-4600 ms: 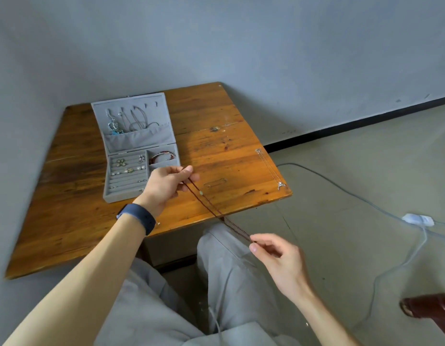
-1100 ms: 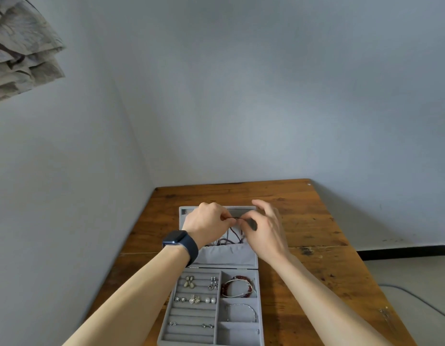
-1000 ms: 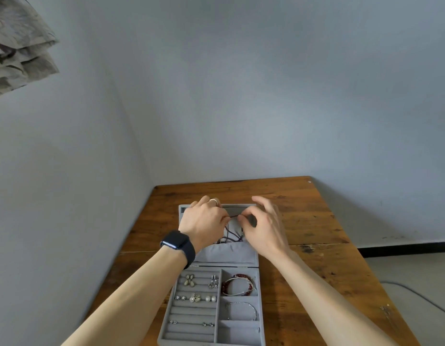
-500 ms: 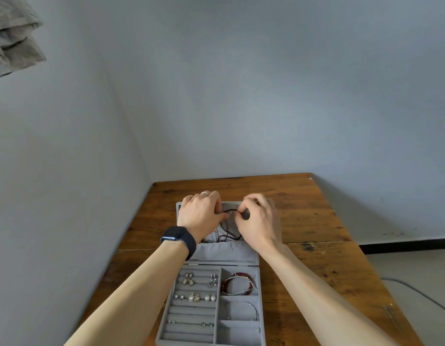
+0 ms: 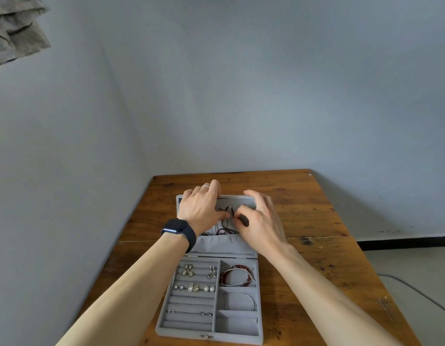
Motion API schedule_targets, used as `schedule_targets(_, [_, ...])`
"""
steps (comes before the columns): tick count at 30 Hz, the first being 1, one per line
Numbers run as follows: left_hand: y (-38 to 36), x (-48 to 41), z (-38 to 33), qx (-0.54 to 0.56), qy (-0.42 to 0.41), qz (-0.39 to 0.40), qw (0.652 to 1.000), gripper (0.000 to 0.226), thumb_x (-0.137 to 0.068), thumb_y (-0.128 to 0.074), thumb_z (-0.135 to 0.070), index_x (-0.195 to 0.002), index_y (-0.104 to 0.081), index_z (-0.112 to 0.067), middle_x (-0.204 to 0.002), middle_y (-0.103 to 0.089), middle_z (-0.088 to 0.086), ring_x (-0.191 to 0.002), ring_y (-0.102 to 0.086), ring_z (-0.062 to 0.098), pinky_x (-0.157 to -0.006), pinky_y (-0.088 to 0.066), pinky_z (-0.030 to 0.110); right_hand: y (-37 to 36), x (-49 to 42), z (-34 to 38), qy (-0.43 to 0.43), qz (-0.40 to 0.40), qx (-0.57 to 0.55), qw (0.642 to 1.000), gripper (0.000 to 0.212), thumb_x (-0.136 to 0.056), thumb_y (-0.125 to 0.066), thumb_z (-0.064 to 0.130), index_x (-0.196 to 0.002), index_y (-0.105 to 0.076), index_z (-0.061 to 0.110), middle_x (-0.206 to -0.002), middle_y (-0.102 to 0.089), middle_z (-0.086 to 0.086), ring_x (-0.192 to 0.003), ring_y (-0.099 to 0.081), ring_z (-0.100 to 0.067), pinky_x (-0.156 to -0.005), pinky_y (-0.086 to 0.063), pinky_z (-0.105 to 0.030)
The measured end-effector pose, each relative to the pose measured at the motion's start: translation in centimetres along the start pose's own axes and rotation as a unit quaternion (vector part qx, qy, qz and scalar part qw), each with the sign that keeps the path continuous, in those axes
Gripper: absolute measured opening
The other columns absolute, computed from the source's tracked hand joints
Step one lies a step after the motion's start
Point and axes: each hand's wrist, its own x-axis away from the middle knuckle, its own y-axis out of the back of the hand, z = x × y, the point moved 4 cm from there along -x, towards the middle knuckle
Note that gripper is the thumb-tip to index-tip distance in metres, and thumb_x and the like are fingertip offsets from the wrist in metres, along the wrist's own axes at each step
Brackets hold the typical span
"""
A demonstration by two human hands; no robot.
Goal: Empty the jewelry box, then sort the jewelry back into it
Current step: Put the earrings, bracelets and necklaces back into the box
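Grey velvet jewelry box (image 5: 241, 339) sits open on brown wooden table (image 5: 303, 208), its lid (image 5: 246, 202) laid flat toward the wall. Both hands are over the lid. Left hand (image 5: 201, 211): fingers curled over the lid's far rim, thumb stretched right with its tip against the dark red beaded necklace (image 5: 226, 230); can't tell if the thumb actually pinches the cord. Thin silver ring (image 5: 205, 187) on one finger, dark smartwatch (image 5: 177, 228) on that wrist. Right hand (image 5: 261, 226): thumb and index closed tight on the necklace's upper end, other fingers arched and spread over the lid's far right corner. A dark patch shows under that thumb, unclear what it is. The necklace lies on the lid, loops bunched just above the grey fabric pocket (image 5: 224, 245). In the base, the left ring-roll section holds pale flower and pearl earrings (image 5: 194, 287) in the upper rows and small silver studs (image 5: 206, 313) lower down. Right side: red bead bracelet (image 5: 235, 275) in the far compartment, thin silver chain bracelet (image 5: 240, 299) in the one behind it toward the camera. Crumpled grey fabric (image 5: 14, 28) hangs top left; thin cable (image 5: 416, 293) on the floor at right.
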Motion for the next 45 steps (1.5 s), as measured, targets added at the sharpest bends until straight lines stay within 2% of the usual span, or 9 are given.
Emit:
schedule_targets(3, [-0.1,0.0,-0.2,0.010,0.002,-0.003,1.000,0.060,-0.073,-0.072,-0.065,-0.102,-0.036,-0.026,-0.102,-0.060,-0.006,-0.095,-0.058,0.023,-0.085,-0.039,0.039,0.0,0.6,-0.4,-0.004,-0.006,-0.047,0.999,0.009,-0.084,-0.074,0.024,-0.091,-0.070,0.021,-0.149,-0.040,-0.006,-0.133,-0.040,-0.027,-0.099,-0.048,-0.037])
schedule_targets(6, [-0.2,0.1,0.2,0.033,0.001,0.011,0.999,0.063,-0.077,-0.071,-0.059,-0.120,-0.039,-0.026,-0.120,-0.061,-0.004,-0.110,-0.058,0.024,-0.095,-0.040,0.041,0.1,1.2,-1.1,-0.061,-0.041,-0.113,0.991,0.036,-0.081,-0.077,0.018,-0.110,-0.055,0.019,-0.152,-0.031,-0.006,-0.115,-0.056,-0.022,-0.082,-0.051,-0.029])
schedule_targets(8, [-0.2,0.2,0.4,0.038,-0.007,0.024,0.999,0.071,-0.079,-0.074,-0.045,-0.134,-0.032,-0.029,-0.128,-0.061,-0.001,-0.118,-0.056,0.026,-0.102,-0.039,0.042,-0.1,1.4,-1.4,-0.113,-0.054,-0.140,0.982,0.058,-0.081,-0.080,0.020,-0.126,-0.043,0.017,-0.147,-0.037,-0.007,-0.114,-0.057,-0.024,-0.080,-0.046,-0.024])
schedule_targets(11, [0.0,0.3,0.3,0.030,-0.010,0.025,0.999,0.078,-0.080,-0.076,-0.042,-0.141,-0.028,-0.031,-0.130,-0.060,0.001,-0.121,-0.055,0.027,-0.104,-0.039,0.043,-1.2,1.4,-1.8,-0.229,-0.010,-0.245,0.942,0.081,-0.084,-0.078,0.026,-0.146,-0.025,0.027,-0.126,-0.048,0.010,-0.113,-0.052,-0.010,-0.082,-0.040,-0.010])
schedule_targets(14, [-0.4,0.3,0.2,0.000,-0.009,0.020,1.000,0.076,-0.081,-0.073,-0.053,-0.142,-0.033,-0.031,-0.134,-0.056,0.000,-0.123,-0.052,0.025,-0.104,-0.037,0.042,-2.2,1.4,-2.0,-0.251,0.004,-0.287,0.924,0.067,-0.087,-0.076,0.024,-0.141,-0.036,0.024,-0.109,-0.056,0.013,-0.104,-0.062,-0.010,-0.062,-0.041,0.002])
schedule_targets(20, [-0.8,0.3,0.1,-0.016,-0.014,0.013,1.000,0.065,-0.082,-0.063,-0.065,-0.136,-0.047,-0.032,-0.135,-0.051,-0.003,-0.123,-0.049,0.023,-0.104,-0.035,0.041,-2.5,1.9,-2.4,-0.254,0.020,-0.285,0.924,0.069,-0.083,-0.079,0.028,-0.138,-0.038,0.030,-0.105,-0.055,0.017,-0.086,-0.051,0.014,-0.062,-0.042,0.000])
schedule_targets(26, [-0.6,0.4,0.6,-0.005,-0.023,0.023,0.999,0.062,-0.084,-0.068,-0.054,-0.138,-0.046,-0.032,-0.137,-0.051,-0.003,-0.123,-0.048,0.020,-0.106,-0.034,0.037,-3.4,3.6,-2.9,-0.262,0.049,-0.296,0.917,0.050,-0.092,-0.068,0.027,-0.135,-0.044,0.027,-0.111,-0.066,0.008,-0.087,-0.061,0.006,-0.061,-0.044,0.000])
schedule_targets(31, [-0.6,0.5,0.1,-0.024,-0.015,0.006,1.000,0.063,-0.082,-0.068,-0.060,-0.135,-0.048,-0.031,-0.136,-0.052,-0.002,-0.123,-0.049,0.022,-0.104,-0.035,0.039,-3.6,3.8,-3.1,-0.279,0.032,-0.311,0.908,0.040,-0.094,-0.065,0.031,-0.131,-0.050,0.028,-0.098,-0.062,0.022,-0.078,-0.059,0.015,-0.061,-0.043,0.000])
schedule_targets(45, [-0.7,0.7,0.3,-0.037,-0.004,-0.001,0.999,0.067,-0.083,-0.066,-0.063,-0.137,-0.047,-0.028,-0.133,-0.053,0.000,-0.121,-0.051,0.023,-0.103,-0.038,0.040,-3.6,3.4,-3.0,-0.270,0.056,-0.283,0.918,0.045,-0.092,-0.067,0.033,-0.134,-0.049,0.029,-0.110,-0.069,0.007,-0.085,-0.061,0.000,-0.061,-0.044,-0.002])
